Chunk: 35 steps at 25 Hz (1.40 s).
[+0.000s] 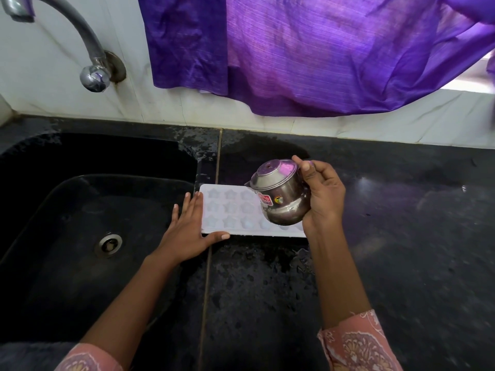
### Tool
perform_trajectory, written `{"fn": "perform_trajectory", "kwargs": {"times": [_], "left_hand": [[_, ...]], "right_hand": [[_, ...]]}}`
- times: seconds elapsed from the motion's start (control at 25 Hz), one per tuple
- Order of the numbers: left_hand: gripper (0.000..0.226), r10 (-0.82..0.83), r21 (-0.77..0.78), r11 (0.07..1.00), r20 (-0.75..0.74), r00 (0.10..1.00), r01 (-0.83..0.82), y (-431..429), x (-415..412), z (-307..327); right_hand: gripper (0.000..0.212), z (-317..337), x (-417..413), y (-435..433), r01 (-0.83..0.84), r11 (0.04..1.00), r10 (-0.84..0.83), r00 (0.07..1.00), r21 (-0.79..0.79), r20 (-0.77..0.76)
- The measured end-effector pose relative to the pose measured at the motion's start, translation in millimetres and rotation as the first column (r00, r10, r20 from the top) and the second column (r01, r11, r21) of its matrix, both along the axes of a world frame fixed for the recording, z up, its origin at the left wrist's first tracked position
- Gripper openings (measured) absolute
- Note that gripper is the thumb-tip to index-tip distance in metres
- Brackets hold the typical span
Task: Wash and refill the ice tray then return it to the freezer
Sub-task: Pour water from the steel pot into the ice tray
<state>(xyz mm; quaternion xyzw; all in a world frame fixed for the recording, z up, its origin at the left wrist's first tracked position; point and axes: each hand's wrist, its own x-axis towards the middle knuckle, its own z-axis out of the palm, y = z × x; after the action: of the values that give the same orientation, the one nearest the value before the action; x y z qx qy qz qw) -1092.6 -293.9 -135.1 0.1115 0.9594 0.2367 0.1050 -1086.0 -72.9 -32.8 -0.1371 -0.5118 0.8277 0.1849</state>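
Steel pot (280,195) tipped over ice tray (233,210); sticker unreadable.
Right hand (322,195) grips pot; left hand (187,228) spread flat, steadying tray's end.

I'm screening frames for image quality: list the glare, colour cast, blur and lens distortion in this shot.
Head view: purple cast from the backlit curtain tints the steel pot held by the right hand; a small glare spot lies on the wet black counter; the far right edge is smeared; the wide lens bows the counter's back edge; the white ice tray under the left hand looks slightly washed out.
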Motion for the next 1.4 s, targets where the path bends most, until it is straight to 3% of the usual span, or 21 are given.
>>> {"fn": "perform_trajectory", "kwargs": {"times": [0.16, 0.6, 1.4], "left_hand": [[0.143, -0.001, -0.013, 1.0, -0.005, 1.0, 0.001, 0.0, 0.0, -0.5], [0.141, 0.004, -0.024, 1.0, -0.013, 1.0, -0.004, 0.3, -0.4, -1.0], [0.141, -0.008, -0.021, 1.0, -0.031, 0.999, 0.007, -0.4, -0.1, -0.9]], "right_hand": [[0.012, 1.4, -2.4, -4.7, -0.015, 0.999, 0.014, 1.0, 0.046, 0.013], [0.014, 8.1, -2.9, -12.9, -0.037, 0.99, 0.036, 0.999, 0.139, 0.01], [0.017, 13.3, -3.7, -15.8, -0.036, 0.99, 0.042, 0.999, 0.139, -0.035]]}}
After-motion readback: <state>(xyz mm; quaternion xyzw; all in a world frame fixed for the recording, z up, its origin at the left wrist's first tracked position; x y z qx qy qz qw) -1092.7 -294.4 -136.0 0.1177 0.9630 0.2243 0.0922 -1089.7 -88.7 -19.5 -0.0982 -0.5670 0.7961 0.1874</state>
